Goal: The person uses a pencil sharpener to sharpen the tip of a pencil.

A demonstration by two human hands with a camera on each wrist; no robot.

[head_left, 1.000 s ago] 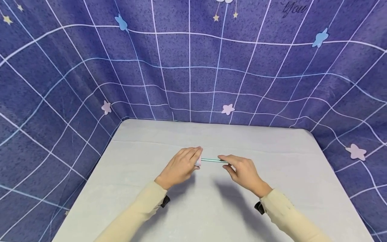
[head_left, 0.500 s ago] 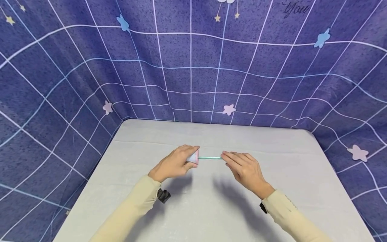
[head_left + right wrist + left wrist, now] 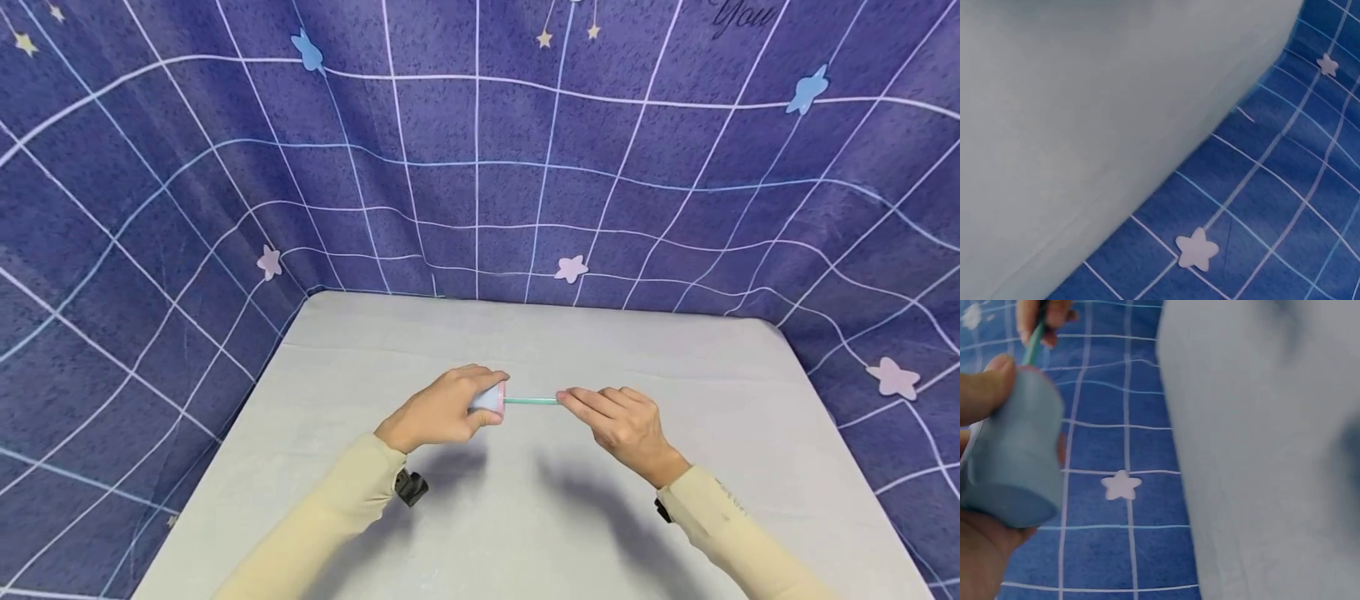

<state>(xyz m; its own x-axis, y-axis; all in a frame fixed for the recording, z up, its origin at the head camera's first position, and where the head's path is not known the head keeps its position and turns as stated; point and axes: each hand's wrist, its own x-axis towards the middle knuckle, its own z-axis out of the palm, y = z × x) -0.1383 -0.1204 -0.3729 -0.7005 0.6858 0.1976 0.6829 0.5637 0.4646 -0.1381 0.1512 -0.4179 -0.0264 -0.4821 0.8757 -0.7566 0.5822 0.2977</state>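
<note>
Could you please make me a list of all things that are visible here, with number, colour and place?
Cylinder: 1, light blue, pink at one end, held in the left hand above the table
Stick: 1, green, between the cylinder's pink end and the right hand
Table: 1, white cover, below the hands
Curtain: purple-blue with pale grid lines, behind and beside the table; whether one piece or several, cannot tell
Stars: several, blue, pale pink and yellow, on the curtain
Lettering: "You", dark, upper right of the curtain
Wrist devices: 2, black, one at each wrist
Sleeves: 2, cream, on the forearms
Hands: 2, bare, left on the cylinder, right on the stick
</note>
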